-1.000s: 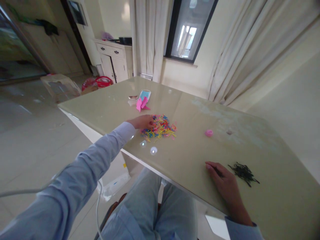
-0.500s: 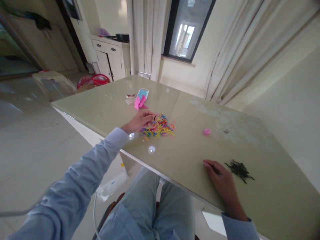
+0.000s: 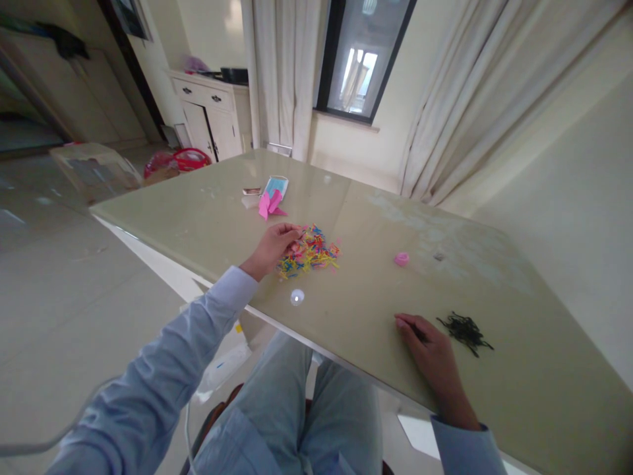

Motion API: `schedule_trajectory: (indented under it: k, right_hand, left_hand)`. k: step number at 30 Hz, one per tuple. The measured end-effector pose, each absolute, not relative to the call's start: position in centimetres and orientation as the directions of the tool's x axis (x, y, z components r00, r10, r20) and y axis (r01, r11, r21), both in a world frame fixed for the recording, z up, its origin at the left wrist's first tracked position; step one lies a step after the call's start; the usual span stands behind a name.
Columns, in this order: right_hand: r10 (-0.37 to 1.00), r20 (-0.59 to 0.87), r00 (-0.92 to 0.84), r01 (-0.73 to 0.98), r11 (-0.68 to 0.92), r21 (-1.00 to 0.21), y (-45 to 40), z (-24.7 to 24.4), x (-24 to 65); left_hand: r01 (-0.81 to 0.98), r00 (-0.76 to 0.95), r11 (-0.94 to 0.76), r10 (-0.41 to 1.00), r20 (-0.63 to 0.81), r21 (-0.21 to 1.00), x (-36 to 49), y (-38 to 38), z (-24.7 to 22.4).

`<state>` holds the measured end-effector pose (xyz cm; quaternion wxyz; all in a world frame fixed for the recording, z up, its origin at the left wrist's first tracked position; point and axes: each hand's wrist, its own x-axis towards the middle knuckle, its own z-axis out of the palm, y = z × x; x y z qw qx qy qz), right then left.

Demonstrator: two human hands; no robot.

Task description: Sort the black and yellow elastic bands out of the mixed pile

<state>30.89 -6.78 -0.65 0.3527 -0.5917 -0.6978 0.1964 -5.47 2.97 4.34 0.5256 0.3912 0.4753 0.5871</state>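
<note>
A pile of small colourful strands [image 3: 316,254], yellow, red, blue and pink, lies near the table's front edge. My left hand [image 3: 277,244] is at the pile's left side, its thumb and fingertips pinched together; what is between them is too small to make out. Farther right, my right hand [image 3: 428,349] rests on the table with its fingers curled together, and its grip hides whatever may be inside. Just beyond it lies a heap of black strands [image 3: 465,332]. A small pink item [image 3: 401,259] sits between the two piles, farther back.
Behind the colourful pile are pink paper pieces [image 3: 270,204], a blue face mask [image 3: 275,187] and a small flat item [image 3: 252,191]. The pale green table [image 3: 356,297] has its front edge above my legs. A white cabinet [image 3: 212,119] stands beyond.
The camera view has shifted slightly, moving the scene left. The dark bit seen at my left fingertips before no longer shows. My right hand stays near the black strands.
</note>
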Motion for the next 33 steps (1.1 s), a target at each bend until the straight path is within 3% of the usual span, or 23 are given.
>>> schedule_trajectory:
  k: [3,8,33]
  right_hand:
    - [0.964,0.259,-0.059,0.686,0.228,-0.691,-6.9,-0.5,30.8]
    - [0.961,0.270,-0.065,0.688,0.239,-0.685,-7.0,-0.2,30.4]
    - [0.939,0.320,-0.124,0.689,0.314,-0.653,-7.3,-0.3,29.5]
  left_hand:
    - [-0.386,-0.043,0.008,0.999,-0.026,0.922,-4.5,0.5,6.0]
    - [-0.466,0.001,0.082,0.996,-0.092,0.881,-2.0,-3.8,7.6]
    - [-0.545,0.291,0.308,0.942,-0.168,0.780,8.6,-7.9,7.7]
